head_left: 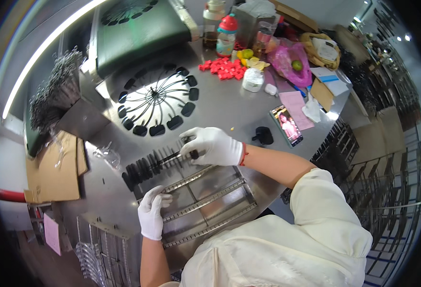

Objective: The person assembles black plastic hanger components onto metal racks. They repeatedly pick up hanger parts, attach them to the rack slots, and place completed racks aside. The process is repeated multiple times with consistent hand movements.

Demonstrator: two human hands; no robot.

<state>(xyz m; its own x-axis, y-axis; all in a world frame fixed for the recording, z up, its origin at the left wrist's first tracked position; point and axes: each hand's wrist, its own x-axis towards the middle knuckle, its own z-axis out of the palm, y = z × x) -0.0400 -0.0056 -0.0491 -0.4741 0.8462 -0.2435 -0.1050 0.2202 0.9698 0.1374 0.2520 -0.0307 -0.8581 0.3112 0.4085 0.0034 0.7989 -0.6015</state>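
A metal rack (205, 203) with several notched rails lies on the steel table in front of me. Along its far rail stands a row of thin black pieces (143, 168), packed tightly at the left and spaced out toward the right. At that row's right end, my white-gloved right hand (215, 146) is closed on a small black piece (194, 154), partly hidden by the fingers. My left hand (151, 214), also gloved in white, is by the rack's left side, with thumb and fingers apart and nothing visible between them. Beyond the row, black paddle-shaped pieces (157, 129) with curved stems form a circle.
A green conveyor belt (138, 40) is at the back. Red blocks (227, 68), a bottle (226, 36), a white jar (253, 79) and a phone (287, 125) lie toward the right, near a black part (263, 136). Cardboard (52, 167) and bundled metal rods (57, 91) stand left.
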